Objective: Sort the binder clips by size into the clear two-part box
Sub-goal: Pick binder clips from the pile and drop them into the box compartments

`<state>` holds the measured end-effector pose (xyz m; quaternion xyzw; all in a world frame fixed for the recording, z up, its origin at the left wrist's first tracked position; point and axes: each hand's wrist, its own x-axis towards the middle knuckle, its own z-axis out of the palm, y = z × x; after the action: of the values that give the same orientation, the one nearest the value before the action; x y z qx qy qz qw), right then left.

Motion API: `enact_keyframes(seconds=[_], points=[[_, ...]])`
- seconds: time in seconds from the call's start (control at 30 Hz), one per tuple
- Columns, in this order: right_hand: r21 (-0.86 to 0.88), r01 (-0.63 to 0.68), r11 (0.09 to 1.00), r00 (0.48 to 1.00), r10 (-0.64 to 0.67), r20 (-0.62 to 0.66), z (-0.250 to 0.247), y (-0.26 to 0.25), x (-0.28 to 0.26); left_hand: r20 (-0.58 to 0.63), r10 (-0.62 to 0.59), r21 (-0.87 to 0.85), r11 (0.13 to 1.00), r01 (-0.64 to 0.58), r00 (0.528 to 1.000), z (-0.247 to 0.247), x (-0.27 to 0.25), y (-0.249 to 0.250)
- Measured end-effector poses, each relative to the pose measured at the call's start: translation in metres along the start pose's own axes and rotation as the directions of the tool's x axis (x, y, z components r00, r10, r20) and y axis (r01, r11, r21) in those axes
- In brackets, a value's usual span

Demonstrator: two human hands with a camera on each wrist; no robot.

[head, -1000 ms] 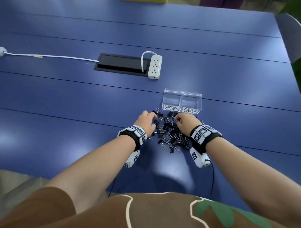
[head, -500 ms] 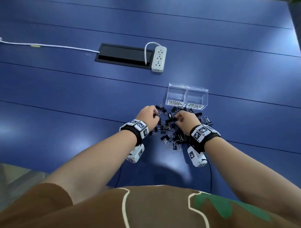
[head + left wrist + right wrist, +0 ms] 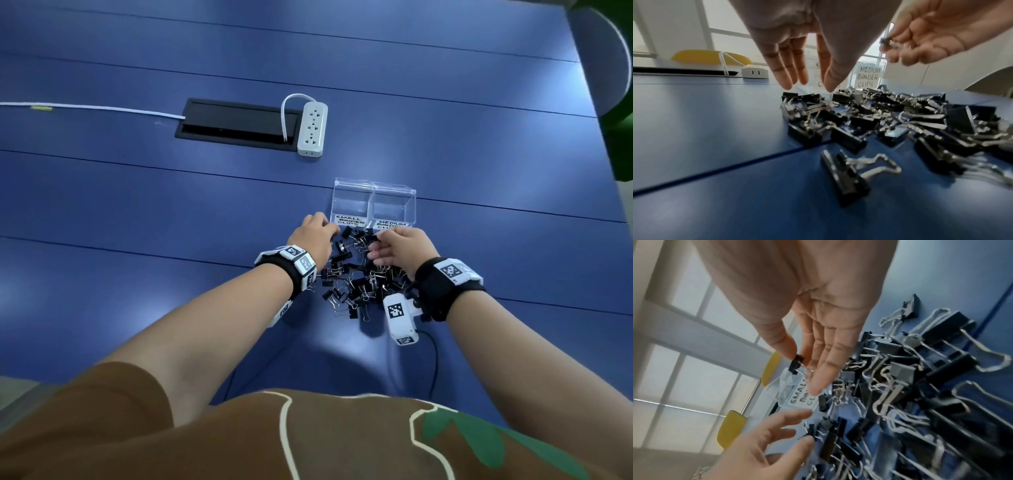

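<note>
A heap of black binder clips (image 3: 356, 277) of two sizes lies on the blue table (image 3: 171, 212), just in front of the clear two-part box (image 3: 374, 205). The box carries the labels "small binder clips" on the left and "medium binder clips" (image 3: 868, 77) on the right. I see nothing inside either part. My right hand (image 3: 801, 363) hovers over the heap's far side and pinches a small black clip (image 3: 796, 362) between thumb and finger. My left hand (image 3: 809, 84) hangs with straight fingers over the heap's far left corner, near the small label (image 3: 803, 398), and holds nothing.
A white power strip (image 3: 311, 128) lies beside a black cable hatch (image 3: 236, 125) at the table's middle, with a white cable (image 3: 92, 109) running left. A grey chair back (image 3: 603, 58) stands at the far right corner. One clip (image 3: 844, 178) lies apart at the heap's near left.
My left hand has left the heap and slid forward to the box's left front, its fingers now straight. My right hand has risen a little with a small clip pinched.
</note>
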<state>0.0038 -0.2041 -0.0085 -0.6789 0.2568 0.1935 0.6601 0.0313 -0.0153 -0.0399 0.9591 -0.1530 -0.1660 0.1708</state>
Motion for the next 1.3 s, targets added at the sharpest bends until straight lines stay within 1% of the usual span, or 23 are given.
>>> enact_keyframes(seconds=[0.1, 0.17, 0.23, 0.33, 0.37, 0.47, 0.53, 0.57, 0.63, 0.67, 0.7, 0.73, 0.8, 0.9, 1.0, 1.1, 1.13, 1.2, 1.3], points=[[-0.091, 0.048, 0.995, 0.998, -0.052, -0.034, -0.001, -0.013, 0.008, 0.031, -0.055, 0.074, 0.996, 0.053, 0.998, 0.007, 0.005, -0.002], [-0.248, 0.114, 0.962, 0.991, -0.127, -0.039, 0.002, -0.025, 0.017, 0.033, -0.059, 0.074, 0.996, 0.056, 0.998, 0.009, 0.005, -0.005], [-0.393, 0.17, 0.904, 0.98, -0.197, -0.03, 0.008, -0.039, 0.026, 0.037, -0.049, 0.051, 0.998, 0.047, 0.998, 0.008, 0.006, -0.006], [-0.461, 0.204, 0.864, 0.969, -0.245, -0.032, 0.02, -0.051, 0.038, 0.063, -0.059, -0.014, 0.998, 0.06, 0.996, 0.004, 0.006, -0.006], [-0.512, 0.208, 0.833, 0.964, -0.263, -0.037, 0.023, -0.053, 0.04, 0.074, -0.06, -0.032, 0.998, 0.063, 0.995, 0.003, 0.006, -0.006], [-0.681, 0.208, 0.702, 0.954, -0.298, -0.016, 0.027, -0.053, 0.038, 0.088, -0.052, -0.077, 0.995, 0.059, 0.995, 0.002, 0.003, -0.009], [-0.765, 0.226, 0.603, 0.953, -0.299, 0.045, 0.029, -0.047, 0.032, 0.091, -0.045, -0.097, 0.994, 0.054, 0.995, 0.001, 0.001, -0.011], [-0.803, 0.232, 0.549, 0.956, -0.282, 0.084, 0.031, -0.042, 0.029, 0.097, -0.039, -0.103, 0.993, 0.049, 0.995, 0.001, 0.0, -0.012], [-0.874, 0.224, 0.431, 0.969, -0.197, 0.152, 0.032, -0.03, 0.026, 0.104, -0.029, -0.111, 0.993, 0.041, 0.994, 0.001, -0.003, -0.013], [-0.9, 0.209, 0.382, 0.975, -0.15, 0.163, 0.032, -0.023, 0.026, 0.101, -0.026, -0.122, 0.992, 0.039, 0.995, 0.002, -0.004, -0.013], [-0.916, 0.192, 0.351, 0.98, -0.12, 0.159, 0.031, -0.016, 0.026, 0.095, -0.025, -0.145, 0.989, 0.038, 0.995, 0.002, -0.005, -0.013], [-0.923, 0.177, 0.343, 0.983, -0.106, 0.149, 0.03, -0.01, 0.026, 0.088, -0.021, -0.173, 0.984, 0.036, 0.996, 0.002, -0.006, -0.013], [-0.926, 0.173, 0.335, 0.983, -0.123, 0.139, 0.029, 0.002, 0.024, 0.073, -0.014, -0.218, 0.976, 0.029, 0.997, 0.001, -0.009, -0.012], [-0.936, 0.18, 0.303, 0.979, -0.15, 0.14, 0.029, 0.014, 0.024, 0.03, -0.046, -0.284, 0.957, 0.053, 0.998, -0.004, -0.01, -0.011], [-0.933, 0.176, 0.314, 0.976, -0.183, 0.122, 0.029, 0.017, 0.028, -0.028, -0.146, -0.398, 0.909, 0.123, 0.989, -0.01, -0.008, -0.013], [-0.935, 0.191, 0.298, 0.968, -0.213, 0.13, 0.027, 0.019, 0.028, -0.043, -0.241, -0.458, 0.867, 0.196, 0.969, -0.014, -0.006, -0.018], [-0.934, 0.201, 0.297, 0.962, -0.242, 0.13, 0.027, 0.02, 0.028, -0.044, -0.248, -0.465, 0.862, 0.2, 0.968, -0.015, -0.006, -0.02], [-0.933, 0.218, 0.287, 0.947, -0.292, 0.131, 0.025, 0.022, 0.026, -0.037, -0.223, -0.452, 0.873, 0.183, 0.974, -0.016, -0.005, -0.022], [-0.938, 0.222, 0.265, 0.95, -0.276, 0.147, 0.023, 0.024, 0.025, -0.02, -0.158, -0.336, 0.931, 0.142, 0.987, -0.013, -0.005, -0.021]])
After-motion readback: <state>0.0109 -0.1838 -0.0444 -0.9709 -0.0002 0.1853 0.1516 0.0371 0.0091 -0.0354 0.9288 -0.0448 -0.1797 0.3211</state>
